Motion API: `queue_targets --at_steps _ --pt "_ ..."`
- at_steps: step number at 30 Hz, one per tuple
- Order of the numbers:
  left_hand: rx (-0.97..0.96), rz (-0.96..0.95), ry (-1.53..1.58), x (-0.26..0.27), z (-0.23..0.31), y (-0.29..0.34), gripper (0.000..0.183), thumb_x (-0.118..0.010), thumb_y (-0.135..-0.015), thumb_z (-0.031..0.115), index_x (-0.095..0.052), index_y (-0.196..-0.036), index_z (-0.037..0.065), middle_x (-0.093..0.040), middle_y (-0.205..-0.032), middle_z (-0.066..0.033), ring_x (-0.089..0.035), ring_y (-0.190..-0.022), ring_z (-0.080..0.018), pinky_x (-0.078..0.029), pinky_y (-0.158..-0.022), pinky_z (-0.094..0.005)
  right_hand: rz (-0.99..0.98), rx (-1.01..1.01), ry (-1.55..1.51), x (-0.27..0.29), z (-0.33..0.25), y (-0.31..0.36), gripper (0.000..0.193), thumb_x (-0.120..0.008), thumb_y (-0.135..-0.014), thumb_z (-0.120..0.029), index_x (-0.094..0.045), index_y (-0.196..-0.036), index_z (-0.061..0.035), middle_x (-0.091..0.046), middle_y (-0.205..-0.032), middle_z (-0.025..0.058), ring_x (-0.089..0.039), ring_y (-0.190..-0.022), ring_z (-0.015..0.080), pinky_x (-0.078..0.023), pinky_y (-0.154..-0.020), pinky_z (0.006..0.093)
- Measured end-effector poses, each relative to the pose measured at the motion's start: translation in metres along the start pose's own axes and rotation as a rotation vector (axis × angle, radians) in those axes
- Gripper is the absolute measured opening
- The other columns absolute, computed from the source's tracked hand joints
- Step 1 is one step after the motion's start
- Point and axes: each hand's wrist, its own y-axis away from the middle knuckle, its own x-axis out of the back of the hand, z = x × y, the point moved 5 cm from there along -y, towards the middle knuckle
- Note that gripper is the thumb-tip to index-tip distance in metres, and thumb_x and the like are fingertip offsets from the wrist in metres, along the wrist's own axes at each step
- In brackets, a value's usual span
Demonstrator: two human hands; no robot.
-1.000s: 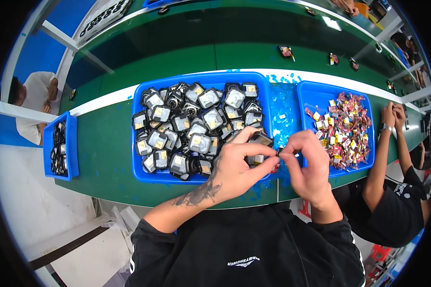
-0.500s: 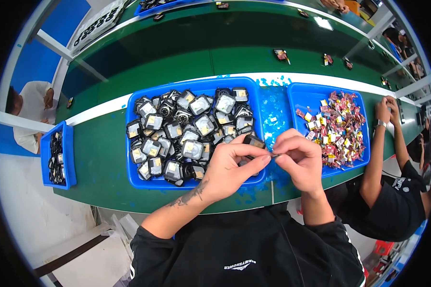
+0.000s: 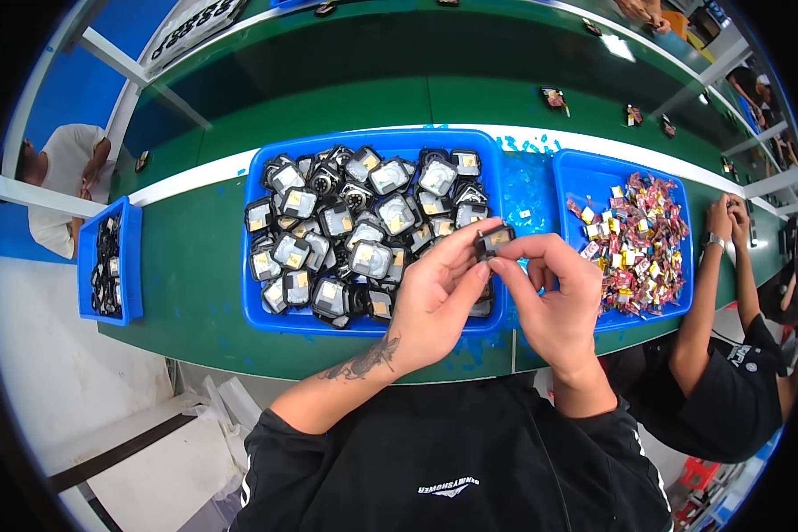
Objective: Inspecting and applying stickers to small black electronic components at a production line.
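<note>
A small black watch case (image 3: pixel 496 238) is held up in front of me, over the gap between two blue trays. My left hand (image 3: pixel 439 293) is closed on it, its fingers behind the case and its thumb at the lower edge. My right hand (image 3: pixel 559 297) pinches at the same lower edge with thumb and forefinger; any small part between those fingertips is too hidden to make out. Beneath and left of my hands, a large blue tray (image 3: pixel 251 257) is heaped with similar black square watch cases (image 3: pixel 372 257), many with clear or pale backs.
Right of my hands, another blue tray (image 3: pixel 576 168) holds a pile of small pink, yellow and white parts (image 3: pixel 638 239). Blue film scraps (image 3: pixel 528 191) litter the green bench between the trays. A narrow blue bin (image 3: pixel 133 266) stands far left. A co-worker's hands (image 3: pixel 727 217) are at the right.
Both hands have raised the watch case slightly and turned it, so more of it shows between my fingers. My view has shifted a little, moving the trays in the picture.
</note>
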Motion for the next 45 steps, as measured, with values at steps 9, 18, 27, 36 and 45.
queue_targets --at_steps 9,18,27,36,45 --pt "-0.003 -0.044 -0.010 0.003 -0.005 0.006 0.046 -0.044 -0.099 -0.003 -0.036 -0.144 -0.003 -0.055 -0.132 -0.0154 -0.052 -0.122 -0.0159 -0.041 -0.102 -0.0285 -0.050 -0.025 0.003 -0.003 -0.001 -0.003 0.009 -0.074 -0.076 0.000 -0.069 -0.083 -0.0027 -0.065 -0.071 0.0062 -0.045 -0.047 0.0115 -0.036 -0.044 0.0272" --pt "-0.014 -0.028 -0.043 0.003 -0.007 0.011 0.048 -0.044 -0.099 -0.003 -0.035 -0.146 -0.004 -0.053 -0.135 -0.0133 -0.049 -0.123 -0.0133 -0.040 -0.103 -0.0271 -0.091 -0.056 -0.002 -0.004 0.003 -0.006 0.008 -0.075 -0.075 -0.001 -0.069 -0.081 -0.0034 -0.064 -0.069 0.0045 -0.043 -0.045 0.0108 -0.033 -0.043 0.0271" --pt "-0.021 -0.043 -0.065 0.008 -0.002 0.009 0.048 -0.047 -0.097 -0.003 -0.037 -0.143 -0.006 -0.059 -0.125 -0.0140 -0.055 -0.098 -0.0055 -0.042 -0.076 -0.0164 -0.029 -0.061 -0.001 -0.001 0.006 -0.011 0.036 -0.083 -0.066 -0.006 -0.047 -0.067 -0.0046 -0.045 -0.057 0.0004 -0.042 -0.052 0.0095 -0.036 -0.049 0.0258" --pt "-0.158 0.039 0.179 0.003 0.005 0.007 0.049 -0.043 -0.096 -0.005 -0.030 -0.143 -0.006 -0.048 -0.138 -0.0282 -0.052 -0.126 -0.0317 -0.045 -0.104 -0.0434 -0.015 0.358 0.115 -0.004 -0.017 0.022 0.047 -0.084 -0.065 -0.001 -0.063 -0.107 -0.0005 -0.061 -0.097 0.0144 -0.063 -0.085 0.0261 -0.052 -0.068 0.0362" --pt "-0.595 0.035 -0.861 -0.005 0.038 0.019 0.037 -0.059 -0.083 -0.011 -0.065 -0.119 -0.001 -0.059 -0.125 -0.0203 -0.066 -0.079 -0.0207 -0.054 -0.067 -0.0293 -0.037 -0.152 -0.686 0.004 0.005 0.024 0.027 -0.071 -0.081 0.008 -0.061 -0.106 0.0050 -0.068 -0.096 0.0085 -0.067 -0.086 0.0108 -0.057 -0.074 0.0227"
